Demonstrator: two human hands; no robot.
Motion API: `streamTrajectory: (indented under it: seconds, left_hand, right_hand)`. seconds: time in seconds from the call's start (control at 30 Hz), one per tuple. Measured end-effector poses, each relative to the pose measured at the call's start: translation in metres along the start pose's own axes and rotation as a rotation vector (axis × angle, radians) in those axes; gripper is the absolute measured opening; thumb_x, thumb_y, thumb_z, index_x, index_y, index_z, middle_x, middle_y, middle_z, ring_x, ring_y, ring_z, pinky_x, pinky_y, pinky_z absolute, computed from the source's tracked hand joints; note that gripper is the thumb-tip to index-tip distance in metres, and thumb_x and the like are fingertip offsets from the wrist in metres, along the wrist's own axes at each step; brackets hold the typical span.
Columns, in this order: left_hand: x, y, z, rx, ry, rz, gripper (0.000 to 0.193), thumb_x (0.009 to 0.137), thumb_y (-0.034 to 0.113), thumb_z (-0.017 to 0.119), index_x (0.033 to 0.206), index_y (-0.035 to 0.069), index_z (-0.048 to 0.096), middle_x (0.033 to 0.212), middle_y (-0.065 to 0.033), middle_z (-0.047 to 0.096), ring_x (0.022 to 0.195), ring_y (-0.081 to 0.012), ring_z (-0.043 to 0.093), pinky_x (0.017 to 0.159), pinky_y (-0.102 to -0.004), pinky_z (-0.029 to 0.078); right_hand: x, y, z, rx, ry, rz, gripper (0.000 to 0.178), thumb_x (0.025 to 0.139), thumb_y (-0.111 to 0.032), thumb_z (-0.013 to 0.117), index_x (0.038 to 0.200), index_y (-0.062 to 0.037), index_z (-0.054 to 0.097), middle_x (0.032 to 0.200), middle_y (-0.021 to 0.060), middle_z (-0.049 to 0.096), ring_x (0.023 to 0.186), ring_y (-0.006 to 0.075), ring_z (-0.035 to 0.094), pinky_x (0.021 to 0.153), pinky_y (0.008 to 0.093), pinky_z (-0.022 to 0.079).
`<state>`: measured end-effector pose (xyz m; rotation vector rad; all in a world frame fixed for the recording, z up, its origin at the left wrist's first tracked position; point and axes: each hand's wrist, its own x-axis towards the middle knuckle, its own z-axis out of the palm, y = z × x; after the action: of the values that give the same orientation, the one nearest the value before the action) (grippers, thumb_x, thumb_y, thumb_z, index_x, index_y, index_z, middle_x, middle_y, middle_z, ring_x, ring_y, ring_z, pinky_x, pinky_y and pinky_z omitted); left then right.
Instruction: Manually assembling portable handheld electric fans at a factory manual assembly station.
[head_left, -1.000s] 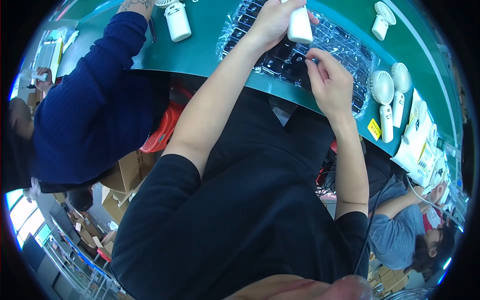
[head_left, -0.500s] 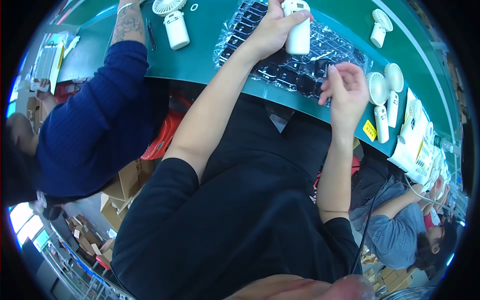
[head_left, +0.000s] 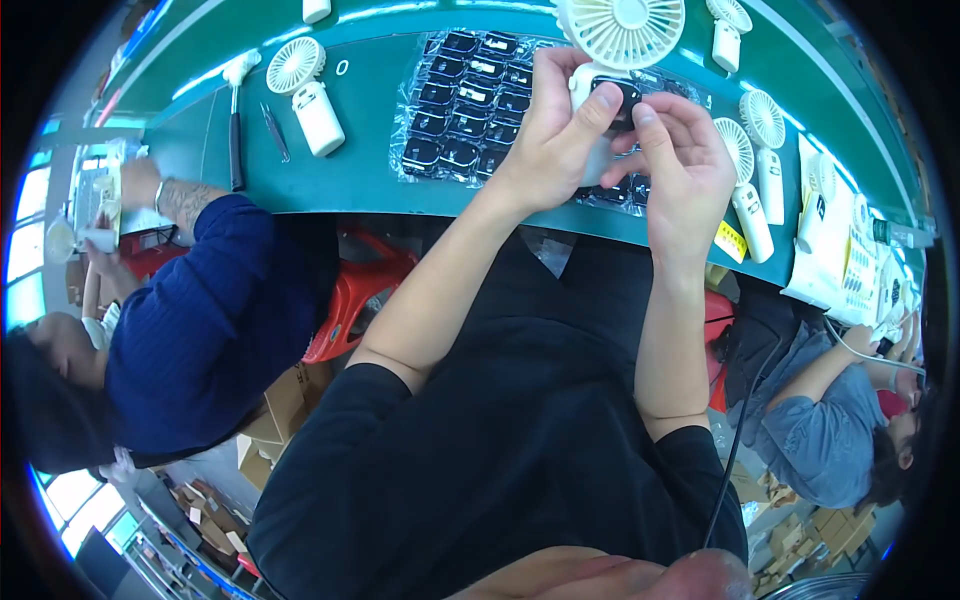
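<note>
My left hand [head_left: 560,125] is closed around the body of a white handheld fan [head_left: 632,28], whose round grille points away from me. A small glossy black plate [head_left: 622,98] lies against the fan's body, under my left thumb. My right hand [head_left: 685,150] pinches that black plate at its right edge with thumb and fingertips. Beneath both hands lies a clear plastic sheet [head_left: 408,160] with rows of similar black plates [head_left: 467,122], partly hidden by my hands.
On the green table [head_left: 370,185] stand more white fans: one at left [head_left: 318,120], several at right [head_left: 752,222]. Tweezers [head_left: 275,133], a hammer [head_left: 236,130] and a white ring [head_left: 342,68] lie left. A yellow label [head_left: 730,241] is near the right edge. Co-workers sit on both sides.
My right hand has picked up a black plate and brought it to the fan in my left hand. The view has shifted, showing more table. The left co-worker's arm has drawn back.
</note>
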<state>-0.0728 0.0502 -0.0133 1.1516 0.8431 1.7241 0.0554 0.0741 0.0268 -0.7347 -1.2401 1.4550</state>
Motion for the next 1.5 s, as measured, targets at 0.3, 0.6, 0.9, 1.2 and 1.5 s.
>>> streamTrajectory:
  seconds: [0.3,0.6,0.9,1.2,1.5]
  left_hand:
    - [-0.011,-0.003,0.013,-0.007,0.057,-0.020,0.043,0.104,0.029,0.053,0.130,0.001,0.031,0.125,-0.0120,0.047,0.112,-0.0137,0.051,0.096,-0.0302,0.045]
    - [-0.024,-0.026,0.036,0.142,0.230,-0.089,0.035,0.102,0.022,0.044,0.126,0.000,0.056,0.128,-0.0115,0.058,0.118,-0.0224,0.055,0.104,-0.0381,0.042]
    - [-0.030,-0.018,0.114,-0.010,-0.233,-0.249,0.054,0.106,0.038,0.032,0.135,-0.003,0.050,0.140,-0.0191,0.052,0.129,-0.0301,0.051,0.111,-0.0454,0.037]
    - [-0.063,-0.021,0.170,-0.041,-0.389,-0.290,0.057,0.106,0.041,0.035,0.139,-0.003,0.048,0.142,-0.0175,0.052,0.132,-0.0289,0.049,0.114,-0.0450,0.036]
    - [-0.085,-0.032,0.178,-0.098,-0.222,-0.262,0.055,0.105,0.039,0.041,0.139,-0.003,0.048,0.138,-0.0164,0.053,0.129,-0.0275,0.051,0.111,-0.0421,0.038]
  right_hand:
    - [-0.013,-0.003,-0.003,-0.234,0.058,0.064,0.021,0.092,-0.006,0.069,0.109,0.0032,0.061,0.085,0.0081,0.065,0.070,0.0101,0.064,0.053,0.0238,0.050]
    - [-0.030,0.027,-0.030,-0.250,0.171,-0.082,0.023,0.097,-0.018,0.062,0.109,0.0013,0.059,0.099,0.0117,0.065,0.090,0.0200,0.065,0.081,0.0340,0.053]
    - [-0.079,-0.003,-0.076,-0.309,0.373,-0.233,0.041,0.091,-0.036,0.057,0.084,0.0031,0.066,0.080,0.0241,0.069,0.078,0.0390,0.069,0.073,0.0462,0.054]
    - [-0.133,-0.022,-0.119,-0.086,0.539,-0.271,0.037,0.085,-0.033,0.054,0.082,0.0009,0.070,0.083,0.0243,0.069,0.078,0.0416,0.067,0.076,0.0493,0.051]
    - [-0.144,-0.019,-0.129,0.161,0.541,-0.352,0.039,0.086,-0.033,0.064,0.092,0.0046,0.073,0.086,0.0216,0.072,0.078,0.0296,0.072,0.072,0.0372,0.055]
